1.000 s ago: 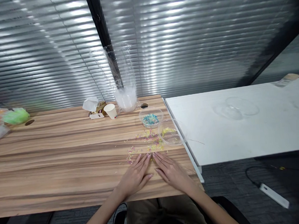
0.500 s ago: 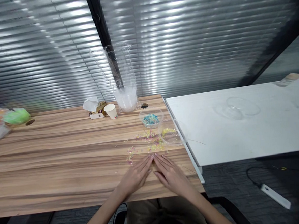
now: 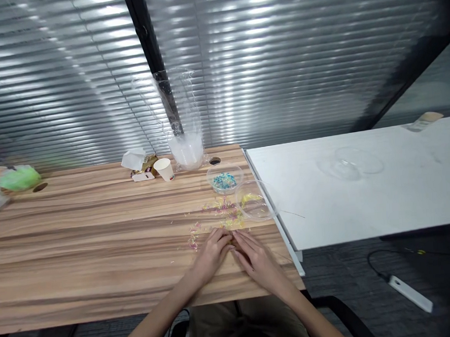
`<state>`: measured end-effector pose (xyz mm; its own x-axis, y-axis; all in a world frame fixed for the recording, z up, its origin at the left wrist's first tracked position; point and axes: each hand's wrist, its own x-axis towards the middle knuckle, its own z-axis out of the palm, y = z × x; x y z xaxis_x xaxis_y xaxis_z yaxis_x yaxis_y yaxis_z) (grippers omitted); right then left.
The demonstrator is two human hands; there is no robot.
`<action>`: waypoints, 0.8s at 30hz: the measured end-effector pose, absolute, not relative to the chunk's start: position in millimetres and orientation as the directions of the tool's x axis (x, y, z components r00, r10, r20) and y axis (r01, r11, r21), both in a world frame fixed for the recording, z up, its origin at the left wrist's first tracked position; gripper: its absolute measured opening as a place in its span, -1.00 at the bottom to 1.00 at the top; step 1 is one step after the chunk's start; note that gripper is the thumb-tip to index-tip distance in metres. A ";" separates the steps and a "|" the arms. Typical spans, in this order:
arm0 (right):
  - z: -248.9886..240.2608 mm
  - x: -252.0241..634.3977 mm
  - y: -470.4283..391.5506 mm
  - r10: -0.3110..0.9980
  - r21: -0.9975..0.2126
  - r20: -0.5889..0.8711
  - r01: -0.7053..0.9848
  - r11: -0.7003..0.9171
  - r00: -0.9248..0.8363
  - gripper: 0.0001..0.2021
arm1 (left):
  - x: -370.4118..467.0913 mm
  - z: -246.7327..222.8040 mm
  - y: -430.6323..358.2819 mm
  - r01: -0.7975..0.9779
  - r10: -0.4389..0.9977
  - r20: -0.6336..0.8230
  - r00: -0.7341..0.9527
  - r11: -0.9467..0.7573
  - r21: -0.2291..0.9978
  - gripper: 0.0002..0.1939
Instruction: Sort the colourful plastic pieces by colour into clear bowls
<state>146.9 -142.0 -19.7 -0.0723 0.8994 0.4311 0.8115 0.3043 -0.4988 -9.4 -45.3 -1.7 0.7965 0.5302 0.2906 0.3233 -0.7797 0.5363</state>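
My left hand (image 3: 214, 253) rests on the wooden table, its fingers bent inward and the tips close together. What they pinch, if anything, is too small to make out. Opposite it, my right hand (image 3: 255, 258) lies low with its fingers stretched out, the thumb apart, the tips almost touching the left ones. Small yellow bits show between the two hands. Just beyond them, pink and yellow tube-like bits (image 3: 224, 205) are scattered. A clear round bowl (image 3: 213, 185) holds blue and white bits. Beside it, a clear round container (image 3: 264, 218) with some yellow bits overlaps the table's right edge.
A paper cup (image 3: 164, 170), a small open box (image 3: 144, 174) and a plastic bag with white contents (image 3: 188, 153) stand along the back. Bagged green and orange stuff (image 3: 18, 177) sits far left. A white table (image 3: 326, 208) adjoins at right, bearing clear plastic pieces (image 3: 345, 169).
My left hand has curled its fingers, which were stretched flat before. The right hand keeps nearly the same pose. The whole view has shifted slightly.
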 end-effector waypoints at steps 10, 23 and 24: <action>-19.5 146.8 -141.9 0.904 -0.491 0.419 0.817 0.301 -0.082 -0.58 | -10.8 -7.9 -46.5 0.274 0.532 0.324 0.782 -0.760 0.589 -0.79; -12.7 146.4 -141.5 0.896 -0.481 0.435 0.819 0.311 -0.085 -0.56 | -17.4 -14.7 -45.7 0.312 0.574 0.316 0.756 -0.740 0.596 -0.66; -12.1 146.4 -141.5 0.897 -0.486 0.434 0.817 0.310 -0.083 -0.57 | -16.9 -13.9 -45.7 0.309 0.574 0.312 0.757 -0.735 0.603 -0.67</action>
